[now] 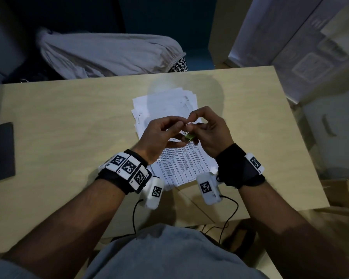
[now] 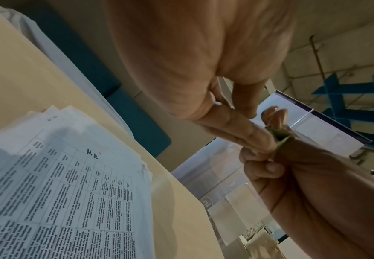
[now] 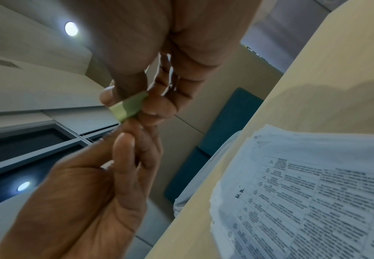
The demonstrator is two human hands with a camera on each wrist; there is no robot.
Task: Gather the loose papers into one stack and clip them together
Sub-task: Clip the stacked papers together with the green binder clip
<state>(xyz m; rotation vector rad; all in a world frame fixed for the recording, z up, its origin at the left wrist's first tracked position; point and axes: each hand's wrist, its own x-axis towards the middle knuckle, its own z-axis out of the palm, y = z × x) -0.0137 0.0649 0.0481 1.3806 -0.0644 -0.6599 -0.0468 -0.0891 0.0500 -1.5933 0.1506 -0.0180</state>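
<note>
A rough stack of printed papers [image 1: 175,160] lies on the beige table [image 1: 69,121], its sheets fanned unevenly at the far end; the stack also shows in the left wrist view [image 2: 70,184] and the right wrist view [image 3: 314,192]. Above the stack both hands meet around a small green binder clip [image 1: 189,137]. My left hand [image 1: 165,131] pinches at the clip [image 2: 280,138] with its fingertips. My right hand [image 1: 206,127] grips the clip's green body [image 3: 129,106] between thumb and fingers. The clip is off the paper, held in the air.
A dark flat object [image 1: 0,152] lies at the table's left edge. Grey cloth [image 1: 109,55] is draped on a chair beyond the far edge. White boxes [image 1: 302,57] stand at the right, and cardboard [image 1: 340,194] lies low by the table's right corner. Wrist cables [image 1: 230,210] hang near the front edge.
</note>
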